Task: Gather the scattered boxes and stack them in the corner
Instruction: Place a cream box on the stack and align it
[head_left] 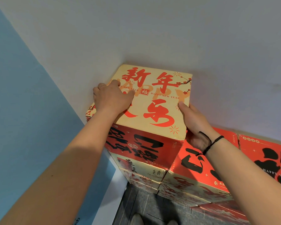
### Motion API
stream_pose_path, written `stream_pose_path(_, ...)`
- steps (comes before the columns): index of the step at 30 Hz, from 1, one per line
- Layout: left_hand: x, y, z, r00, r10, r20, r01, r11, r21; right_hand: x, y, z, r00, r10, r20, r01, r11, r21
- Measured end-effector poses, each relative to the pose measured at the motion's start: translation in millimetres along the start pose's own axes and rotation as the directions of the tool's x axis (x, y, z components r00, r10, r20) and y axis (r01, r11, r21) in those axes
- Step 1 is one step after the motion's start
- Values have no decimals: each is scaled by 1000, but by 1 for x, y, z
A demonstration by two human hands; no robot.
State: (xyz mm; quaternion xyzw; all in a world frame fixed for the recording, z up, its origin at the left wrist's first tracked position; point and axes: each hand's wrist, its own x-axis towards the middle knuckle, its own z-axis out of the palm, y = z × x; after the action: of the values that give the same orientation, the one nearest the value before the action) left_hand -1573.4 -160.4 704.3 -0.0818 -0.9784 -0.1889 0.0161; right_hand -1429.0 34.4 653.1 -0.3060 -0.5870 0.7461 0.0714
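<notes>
L hand (111, 96) lies on the top face of the top box (152, 101), palm down, fingers bent over its far-left edge, thumb out across the print; ring on one finger. R hand (191, 124) is pressed vs the box's right side, fingers hidden behind it, thumb straight along the top edge; black cord at the wrist. Top box is cream w/ red characters, sits on a stack of boxes (141, 159) tight in the corner. Lower red boxes (201, 159) adjoin on the right along the white wall (152, 30). Blue wall (23, 95) left. Dark tiled floor (144, 207) below, shoe tips at bottom edge.
</notes>
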Motion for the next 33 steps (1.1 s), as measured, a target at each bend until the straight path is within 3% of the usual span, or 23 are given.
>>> stream_pose_path(13, -6, 0, 6, 997, 62, -44, -58, 994, 92, -12, -1, 9, 999, 19, -41, -19, 1000, 17)
stream_pose_path(17, -6, 1, 8, 990, 122, -73, -103, 968, 229, -13, -2, 10, 999, 17, -50, -18, 1000, -8)
stream_pose_path(33, -5, -5, 26, 991, 134, 29, -137, 977, 162, -18, 5, 5, 998, 32, -49, -32, 999, -8)
